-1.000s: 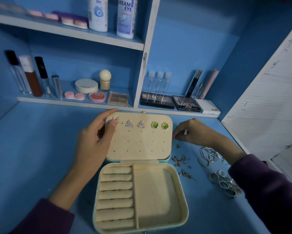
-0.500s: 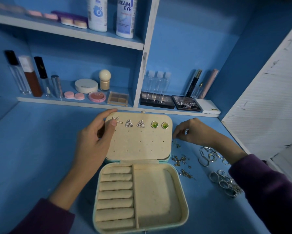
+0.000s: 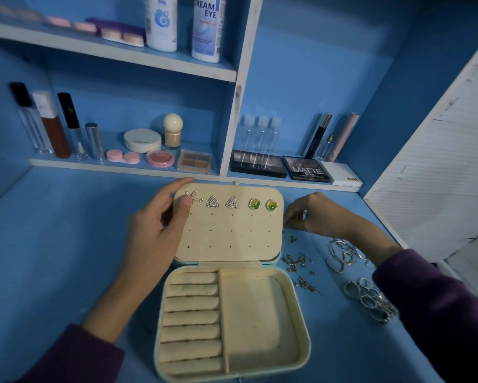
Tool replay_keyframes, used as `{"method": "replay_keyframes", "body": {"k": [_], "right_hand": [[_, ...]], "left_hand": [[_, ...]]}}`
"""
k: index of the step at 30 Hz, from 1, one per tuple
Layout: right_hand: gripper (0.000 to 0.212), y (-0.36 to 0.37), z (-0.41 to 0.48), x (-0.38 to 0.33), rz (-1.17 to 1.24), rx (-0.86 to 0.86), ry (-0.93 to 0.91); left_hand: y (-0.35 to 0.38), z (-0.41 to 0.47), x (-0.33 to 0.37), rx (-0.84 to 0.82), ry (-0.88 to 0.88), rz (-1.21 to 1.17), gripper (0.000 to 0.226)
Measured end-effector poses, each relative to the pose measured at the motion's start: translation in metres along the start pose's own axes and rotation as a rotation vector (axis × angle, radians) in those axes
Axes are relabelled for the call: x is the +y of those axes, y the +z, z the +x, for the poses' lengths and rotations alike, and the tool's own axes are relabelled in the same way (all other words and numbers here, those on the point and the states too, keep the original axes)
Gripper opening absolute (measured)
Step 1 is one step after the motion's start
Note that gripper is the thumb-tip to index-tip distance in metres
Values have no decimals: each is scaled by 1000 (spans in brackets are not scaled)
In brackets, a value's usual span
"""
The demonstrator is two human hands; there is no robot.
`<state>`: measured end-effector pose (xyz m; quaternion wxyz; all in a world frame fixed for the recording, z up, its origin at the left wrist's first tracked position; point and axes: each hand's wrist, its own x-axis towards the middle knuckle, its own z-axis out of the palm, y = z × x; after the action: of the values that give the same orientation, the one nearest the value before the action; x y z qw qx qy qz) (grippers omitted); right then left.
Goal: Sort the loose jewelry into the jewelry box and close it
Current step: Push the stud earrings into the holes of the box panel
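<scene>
- On the blue surface (image 3: 66, 244) the jewelry box (image 3: 301, 313) sat wide open, its lid (image 3: 226, 236) swung back toward the lower shelf (image 3: 122, 165).
- Five earrings were already in along the lid's top row: a leaf-shaped stud (image 3: 192, 196), two triangle studs (image 3: 212, 202) and two green studs (image 3: 254, 203). The rows of holes below them were unfilled.
- The left hand (image 3: 155, 230) gripped the lid's far-left corner, fingers curled behind the edge, thumb pressed right beside the leaf-shaped stud. By my read it was seating that stud or steadying the lid.
- The right hand (image 3: 315, 214) was down at the surface just beside the lid's right edge, fingertips bunched. Something glinted there, but whether it pinched a piece I could not tell.
- Plenty was left! The ring rolls (image 3: 191, 313) and the open compartment (image 3: 260, 313) held nothing.
- The small gold pieces (image 3: 296, 262) lay scattered just right of the hinge, the silver hoops (image 3: 342, 255) beyond them, and the pile of rings (image 3: 370, 299) nearer the person. All of it was outside the box.
- Judged from that, the task was early: one row of earrings done, the rest to sort, then the closing.
- The black palette (image 3: 305, 169) read "MATTE", and its neighbour (image 3: 257, 164) looked like "NUDES", faintly.
- The white bottle (image 3: 206, 26) on the upper shelf showed "REAM EYE". Other labels were too small to read.
</scene>
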<state>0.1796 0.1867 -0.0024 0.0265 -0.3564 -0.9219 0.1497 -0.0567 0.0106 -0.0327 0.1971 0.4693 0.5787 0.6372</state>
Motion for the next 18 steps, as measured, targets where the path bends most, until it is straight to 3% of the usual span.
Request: {"method": "replay_keyframes", "body": {"k": [18], "right_hand": [[9, 9, -2, 9, 36, 112, 62]], "left_hand": [[0, -2, 3, 0, -3, -1, 27]]}}
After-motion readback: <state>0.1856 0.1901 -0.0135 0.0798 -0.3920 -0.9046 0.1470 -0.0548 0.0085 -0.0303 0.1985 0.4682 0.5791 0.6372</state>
